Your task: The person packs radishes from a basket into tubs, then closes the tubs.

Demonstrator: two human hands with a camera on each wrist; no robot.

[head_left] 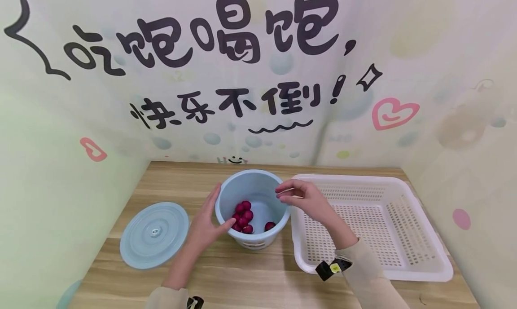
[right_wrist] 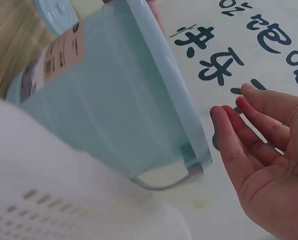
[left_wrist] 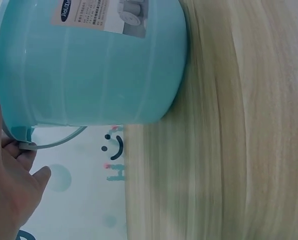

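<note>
A light blue plastic bucket (head_left: 254, 183) stands upright on the table, with a cluster of small red radishes (head_left: 243, 217) at its left inside and another radish (head_left: 269, 226) lying apart near the front. My left hand (head_left: 205, 226) grips the bucket's left rim, thumb over the edge and fingers along the outer wall. In the left wrist view its fingertips are by the thin handle (left_wrist: 59, 142). My right hand (head_left: 308, 201) hovers at the bucket's right rim. Its fingers are loosely bent with nothing between them, as the right wrist view shows.
A round blue lid (head_left: 141, 237) lies on the wooden table (head_left: 258, 284) to the left. Close to the bucket's right side stands a white perforated plastic basket (head_left: 404, 273). A printed wall sheet (head_left: 242, 143) rises behind the table.
</note>
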